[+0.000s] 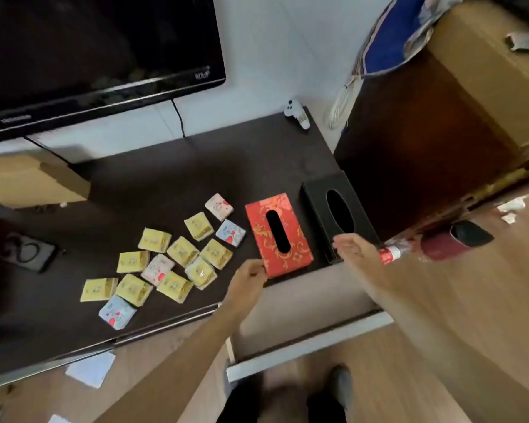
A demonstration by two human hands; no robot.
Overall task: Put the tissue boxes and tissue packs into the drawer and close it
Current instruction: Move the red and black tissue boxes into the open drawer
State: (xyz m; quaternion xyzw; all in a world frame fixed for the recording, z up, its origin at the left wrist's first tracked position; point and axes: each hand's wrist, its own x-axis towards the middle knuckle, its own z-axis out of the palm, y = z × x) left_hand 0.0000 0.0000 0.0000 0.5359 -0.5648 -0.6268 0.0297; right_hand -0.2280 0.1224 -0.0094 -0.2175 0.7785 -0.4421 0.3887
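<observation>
A red tissue box [277, 233] with a gold pattern lies on the dark TV stand [165, 184], and a black tissue box [338, 215] lies just right of it. Several small tissue packs [177, 257], mostly yellow with some pink and blue, are spread out to the left. The drawer [303, 312] below the stand's front edge is pulled out and its light wooden bottom shows. My left hand [248, 280] touches the red box's near left corner, fingers curled. My right hand [353, 247] hovers with fingers apart at the black box's near end.
A flat TV [98, 56] stands at the back left. A cardboard box [34, 178] and a black power strip [28, 251] are at the left. A brown cabinet [425, 166] flanks the right. A white figurine [297, 114] sits at the stand's back corner. Paper [90, 369] lies on the floor.
</observation>
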